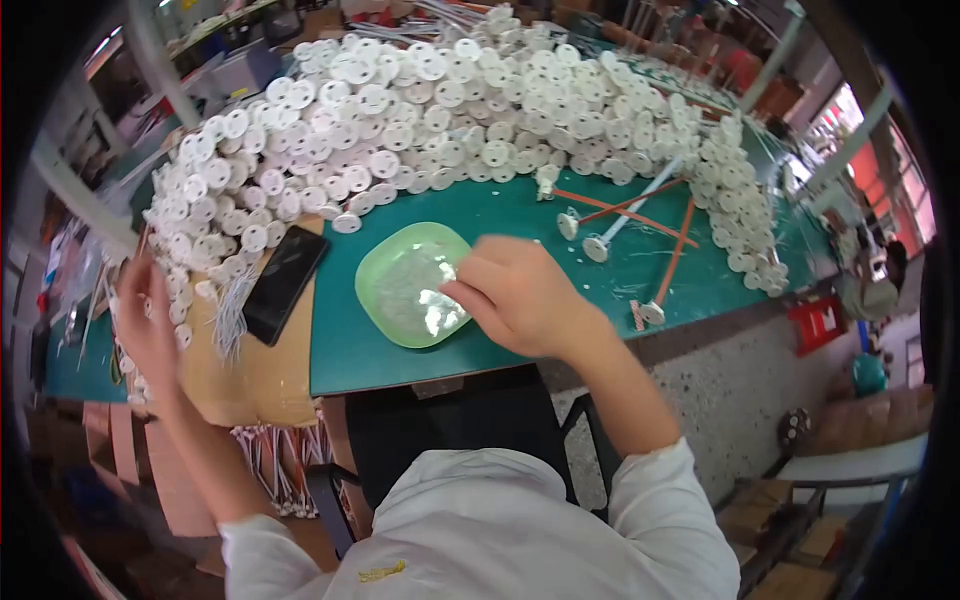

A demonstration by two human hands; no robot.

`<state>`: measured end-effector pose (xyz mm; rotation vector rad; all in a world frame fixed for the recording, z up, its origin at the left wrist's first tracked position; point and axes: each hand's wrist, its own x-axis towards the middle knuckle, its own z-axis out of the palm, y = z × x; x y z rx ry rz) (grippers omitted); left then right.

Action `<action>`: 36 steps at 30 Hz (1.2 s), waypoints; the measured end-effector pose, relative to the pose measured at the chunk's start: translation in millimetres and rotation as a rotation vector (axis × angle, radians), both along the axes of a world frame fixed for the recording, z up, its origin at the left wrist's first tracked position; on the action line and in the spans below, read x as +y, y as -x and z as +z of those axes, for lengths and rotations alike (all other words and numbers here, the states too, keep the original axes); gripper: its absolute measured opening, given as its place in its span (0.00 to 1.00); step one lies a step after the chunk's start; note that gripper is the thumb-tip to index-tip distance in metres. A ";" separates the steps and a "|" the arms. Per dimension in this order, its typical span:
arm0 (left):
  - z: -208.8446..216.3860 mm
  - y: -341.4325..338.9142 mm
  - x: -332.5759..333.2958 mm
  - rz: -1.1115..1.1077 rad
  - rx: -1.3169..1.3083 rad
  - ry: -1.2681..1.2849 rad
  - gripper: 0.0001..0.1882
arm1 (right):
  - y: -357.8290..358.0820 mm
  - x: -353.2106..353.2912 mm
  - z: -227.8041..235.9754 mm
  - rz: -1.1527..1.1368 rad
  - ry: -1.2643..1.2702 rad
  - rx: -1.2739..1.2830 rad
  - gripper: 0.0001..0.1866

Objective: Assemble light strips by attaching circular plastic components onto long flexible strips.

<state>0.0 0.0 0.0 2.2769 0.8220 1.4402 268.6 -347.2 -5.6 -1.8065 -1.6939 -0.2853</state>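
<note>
My right hand [522, 296] is closed in a pinch over the right rim of a light green bowl [366, 300]. What its fingertips hold, if anything, is too small to make out. Shiny clear plastic pieces [400, 285] lie inside the bowl. My left hand [147, 325] is raised at the left side of the table, beside the end of a big pile of white round discs [430, 120]. Motion smears its fingers, so its grip is unclear. Between the hands, a black phone [286, 286] rests on a sheet of cardboard [265, 385], next to a bundle of thin white strands [232, 312].
The disc pile curves around the back of the green table [400, 372]. At right lie several rods with white disc ends, some orange [672, 262], some white [640, 205]. A black chair [455, 420] stands against the front edge. Below the cardboard hang more rods [285, 465].
</note>
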 end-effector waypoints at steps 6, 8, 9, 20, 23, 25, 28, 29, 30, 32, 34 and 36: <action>-82.6 -84.5 -174.1 -0.562 -0.154 0.193 0.09 | -20.4 -121.4 -32.1 -0.645 -0.223 0.216 0.09; -89.0 -90.6 -183.7 -0.473 -0.148 0.201 0.06 | -22.9 -147.8 -29.5 -0.770 -0.256 0.299 0.11; -91.6 -90.1 -180.6 -0.474 -0.156 0.192 0.06 | -22.3 -158.0 -27.0 -0.852 -0.202 0.082 0.12; -70.6 -49.3 -266.7 -0.736 -0.200 0.753 0.13 | 63.2 -132.4 -36.0 -0.710 -0.650 0.569 0.08; -58.2 -55.5 -314.9 -1.221 -0.227 0.948 0.22 | 105.0 -106.4 -55.2 -0.134 -0.628 0.654 0.13; -65.4 -54.8 -326.6 -1.355 -0.436 1.443 0.22 | 111.7 -91.1 -53.8 -0.010 -0.580 0.407 0.14; -74.5 -47.5 -322.1 -1.373 -0.502 1.250 0.24 | 117.6 -89.9 -56.7 0.019 -0.592 0.462 0.14; -78.0 -42.4 -325.2 -1.348 -0.507 1.250 0.24 | 119.2 -89.6 -56.0 0.036 -0.586 0.479 0.14; -80.1 -38.8 -330.1 -1.363 -0.602 1.370 0.24 | 120.3 -89.1 -54.2 0.010 -0.592 0.319 0.15; -85.9 -27.8 -339.3 -1.366 -0.692 1.516 0.24 | 123.3 -88.3 -55.9 -0.006 -0.614 0.095 0.17; -88.7 -26.8 -345.9 -1.335 -0.730 1.543 0.24 | 126.3 -85.1 -56.8 -0.014 -0.611 0.078 0.17; -94.3 -23.2 -346.5 -1.311 -0.740 1.578 0.26 | 130.1 -83.5 -58.6 -0.038 -0.608 0.040 0.16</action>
